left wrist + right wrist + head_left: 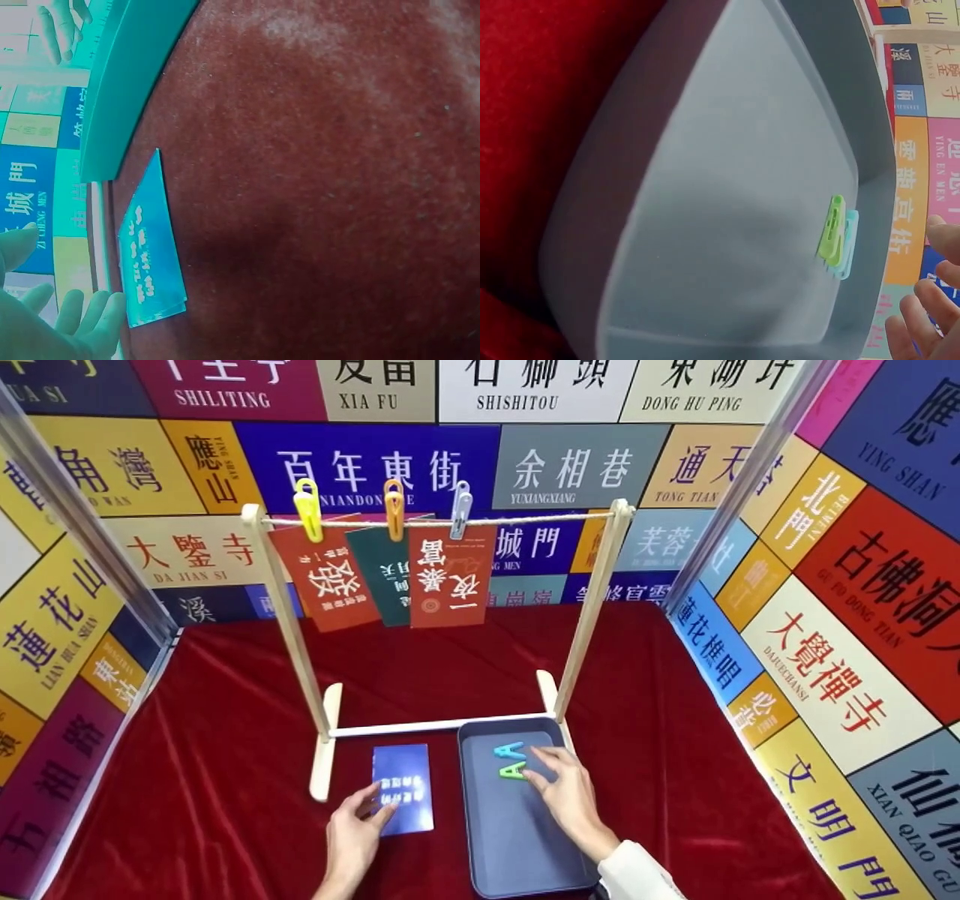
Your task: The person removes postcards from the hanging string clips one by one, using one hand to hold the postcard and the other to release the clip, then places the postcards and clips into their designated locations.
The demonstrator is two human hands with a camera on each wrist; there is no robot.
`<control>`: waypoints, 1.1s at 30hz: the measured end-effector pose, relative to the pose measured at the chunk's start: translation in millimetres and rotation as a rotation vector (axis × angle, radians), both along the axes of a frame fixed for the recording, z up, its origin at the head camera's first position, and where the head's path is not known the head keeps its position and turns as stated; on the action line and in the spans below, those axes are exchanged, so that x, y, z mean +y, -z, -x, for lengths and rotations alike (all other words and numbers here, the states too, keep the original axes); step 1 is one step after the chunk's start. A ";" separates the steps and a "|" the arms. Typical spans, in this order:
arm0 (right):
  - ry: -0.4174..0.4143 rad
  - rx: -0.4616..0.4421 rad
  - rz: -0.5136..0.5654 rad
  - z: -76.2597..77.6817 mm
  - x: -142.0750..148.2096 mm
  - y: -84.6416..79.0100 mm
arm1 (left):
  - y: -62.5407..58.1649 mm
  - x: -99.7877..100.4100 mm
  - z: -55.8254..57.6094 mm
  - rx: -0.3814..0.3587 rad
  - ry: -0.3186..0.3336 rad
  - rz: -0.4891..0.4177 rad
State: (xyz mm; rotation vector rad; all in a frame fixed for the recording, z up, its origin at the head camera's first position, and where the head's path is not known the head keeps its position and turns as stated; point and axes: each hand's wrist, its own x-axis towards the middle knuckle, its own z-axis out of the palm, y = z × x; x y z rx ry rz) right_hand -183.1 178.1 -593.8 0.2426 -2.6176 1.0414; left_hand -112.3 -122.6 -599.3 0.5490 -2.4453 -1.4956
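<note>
A blue card (411, 814) with white characters lies on the red cloth. My left hand (351, 834) hovers at its left edge, fingers spread and loosely bent. In the left wrist view, a gap shows between that hand and the card (156, 262). My right hand (566, 796) is over the dark grey tray (517, 844), thumb and fingers apart, close to a blue clothespin (509, 750) and a green clothespin (513, 770). Both clothespins lie side by side on the tray's floor. The right wrist view shows nothing between the right hand's fingers.
Behind the hands stands a wooden frame (585, 611) with a string (547, 520). Yellow (308, 510), orange (394, 510) and grey-lilac (460, 510) clothespins hold a red card (326, 577), a green card (386, 585) and another red card (452, 577). Sign-covered walls enclose the cloth.
</note>
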 end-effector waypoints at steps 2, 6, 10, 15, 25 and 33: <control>-0.010 0.015 -0.007 -1.9 0.3 -1.7 | -2.7 0.9 0.0 0.021 0.013 -0.017; -0.021 0.043 -0.019 -5.8 0.8 -5.2 | -8.8 3.2 -1.2 0.055 0.040 -0.065; -0.028 0.095 -0.048 -9.8 0.4 -9.9 | -15.7 3.4 -0.9 0.078 0.066 -0.109; -0.043 0.162 -0.082 -15.9 -1.7 -19.2 | -27.9 2.4 -0.1 0.099 0.103 -0.133; -0.079 0.257 -0.083 -21.9 -7.3 -32.9 | -41.1 4.7 -1.4 0.136 0.147 -0.107; -0.085 0.312 -0.080 -27.3 -7.2 -39.9 | -53.9 2.1 -0.7 0.117 0.199 -0.041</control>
